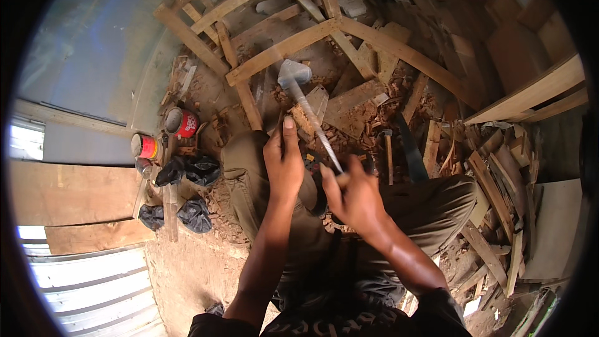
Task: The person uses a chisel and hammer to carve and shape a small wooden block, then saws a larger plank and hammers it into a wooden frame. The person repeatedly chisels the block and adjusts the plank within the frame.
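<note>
My right hand [355, 195] is closed around the lower end of a mallet-like tool [315, 123]. Its long pale shaft slants up and left to a blocky grey head [294, 73], slightly blurred. To the left of the shaft, my left hand [284, 161] is raised with its thumb pointing up and its fingers curled. A thin dark edge shows by its fingertips, too small to name. Just beyond that hand is a light piece of wood [302, 121]. A hammer [389, 157] with a wooden handle lies to the right, near a dark blade [412, 148].
Wood chips cover the ground around my bent legs [430, 203]. Ahead stands a wooden frame [284, 50]. Two open cans [182, 123] and black plastic bags [194, 215] are on the left. Scrap boards [490, 181] pile up on the right.
</note>
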A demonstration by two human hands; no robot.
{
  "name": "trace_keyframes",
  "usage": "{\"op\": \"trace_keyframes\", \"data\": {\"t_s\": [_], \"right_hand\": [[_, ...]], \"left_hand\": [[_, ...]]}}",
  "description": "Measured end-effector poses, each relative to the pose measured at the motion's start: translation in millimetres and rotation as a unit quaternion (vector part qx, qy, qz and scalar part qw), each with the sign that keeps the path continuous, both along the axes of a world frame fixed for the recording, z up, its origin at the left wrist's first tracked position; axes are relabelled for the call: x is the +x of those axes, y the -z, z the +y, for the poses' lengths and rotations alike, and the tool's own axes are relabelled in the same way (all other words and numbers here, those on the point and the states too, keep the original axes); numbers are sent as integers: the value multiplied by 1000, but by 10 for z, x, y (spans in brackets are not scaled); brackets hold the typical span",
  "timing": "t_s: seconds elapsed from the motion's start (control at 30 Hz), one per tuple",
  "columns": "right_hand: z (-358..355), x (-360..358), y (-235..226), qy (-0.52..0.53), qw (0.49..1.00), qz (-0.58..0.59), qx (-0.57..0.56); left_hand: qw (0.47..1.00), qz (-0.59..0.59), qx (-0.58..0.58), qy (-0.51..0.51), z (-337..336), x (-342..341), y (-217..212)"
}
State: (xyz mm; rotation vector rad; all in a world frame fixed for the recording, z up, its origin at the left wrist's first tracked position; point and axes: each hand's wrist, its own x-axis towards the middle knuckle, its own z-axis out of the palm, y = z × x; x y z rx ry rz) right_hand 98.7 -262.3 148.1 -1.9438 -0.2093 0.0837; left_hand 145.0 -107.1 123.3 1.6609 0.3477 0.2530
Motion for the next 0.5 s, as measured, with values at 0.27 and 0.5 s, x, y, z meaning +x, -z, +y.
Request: {"op": "trace_keyframes", "data": {"t_s": [0.27,0.5], "right_hand": [[-166,98,-29,8,999,-17,46],[-88,192,508,-3,994,-11,-109]], "left_hand": [[997,33,56,41,16,14,71],[1000,9,-23,2,-50,72,19]]}}
